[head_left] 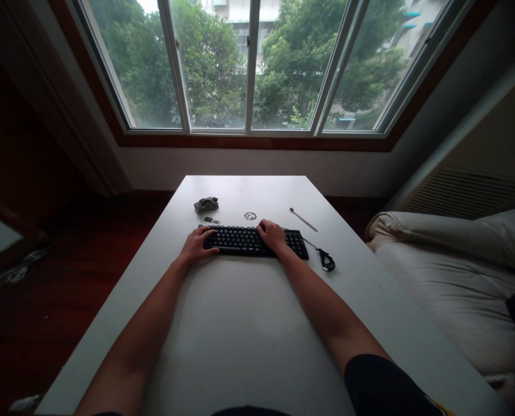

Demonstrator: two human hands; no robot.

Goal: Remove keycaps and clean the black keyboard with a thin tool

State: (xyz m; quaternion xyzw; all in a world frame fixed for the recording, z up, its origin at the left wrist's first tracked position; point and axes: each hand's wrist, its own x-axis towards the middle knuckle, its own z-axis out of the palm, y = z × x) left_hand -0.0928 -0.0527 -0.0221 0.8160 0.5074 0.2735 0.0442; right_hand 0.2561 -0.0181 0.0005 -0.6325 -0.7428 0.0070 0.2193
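Observation:
A black keyboard (249, 241) lies across the middle of a white table (240, 323). My left hand (196, 245) grips its left end, thumb along the front edge and fingers curled over the side. My right hand (272, 234) rests on the keys right of centre, fingers bent down onto them. The keyboard's black cable (324, 258) trails off its right end and lies coiled on the table.
Beyond the keyboard lie a crumpled grey cloth (206, 203), a small dark tool (211, 220), a round ring-shaped item (250, 216) and a thin stick-like brush (303, 219). A white-covered bed (456, 266) stands to the right. A large window (249, 63) faces me.

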